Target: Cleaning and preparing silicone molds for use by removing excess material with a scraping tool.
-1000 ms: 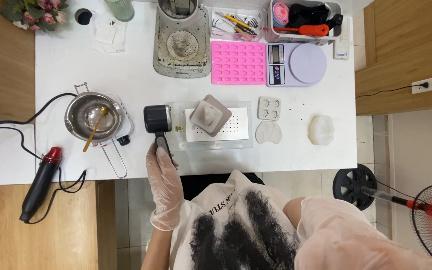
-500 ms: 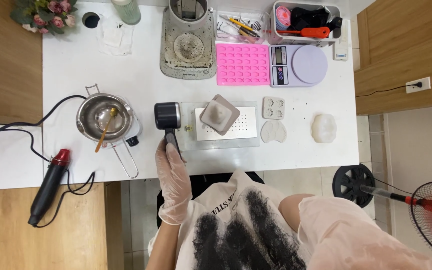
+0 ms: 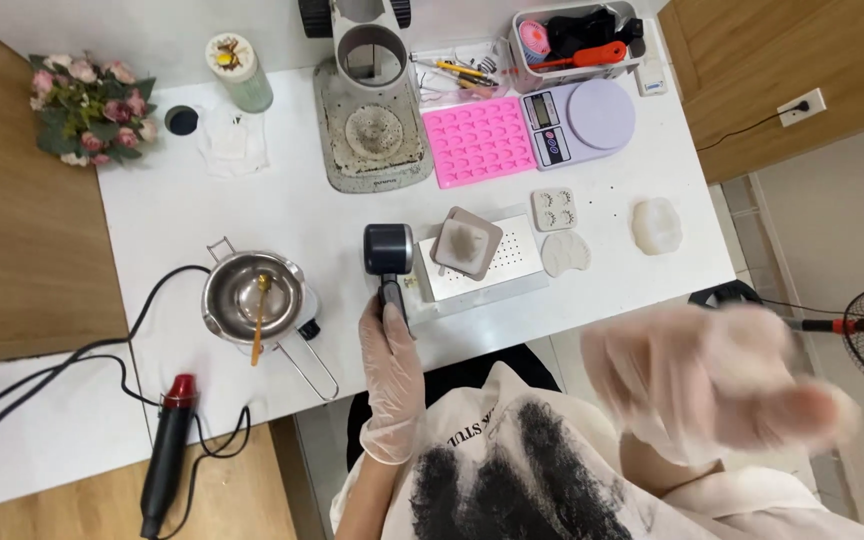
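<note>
1. I saw the long white rectangular table [image 3: 252, 215] filling most of the head view, with everything else spread on it.
2. At twelve o'clock stood the grey, dust-caked machine base with a round well [image 3: 372, 130]; at one o'clock lay the pink silicone mould tray [image 3: 479, 140] beside the lilac-topped digital scale [image 3: 582, 118].
3. At nine o'clock of centre sat the round steel melting pot [image 3: 250, 300] with a wooden stick in it.
4. The right hand [image 3: 717, 385], gloved, was raised off the table at four o'clock and blurred; I could not tell whether its fingers were clenched or loose.
5. The left hand [image 3: 390, 375], in a clear glove, had its fingers wrapped around the handle of the small dark cylindrical cup with a black handle [image 3: 389, 250].
6. That cup stood at centre, just beside the white perforated block [image 3: 482, 265], at its nine o'clock side.
7. I judged the cup stiff, light, perhaps slick under a glove; the handle looked the sensible hold.
</note>
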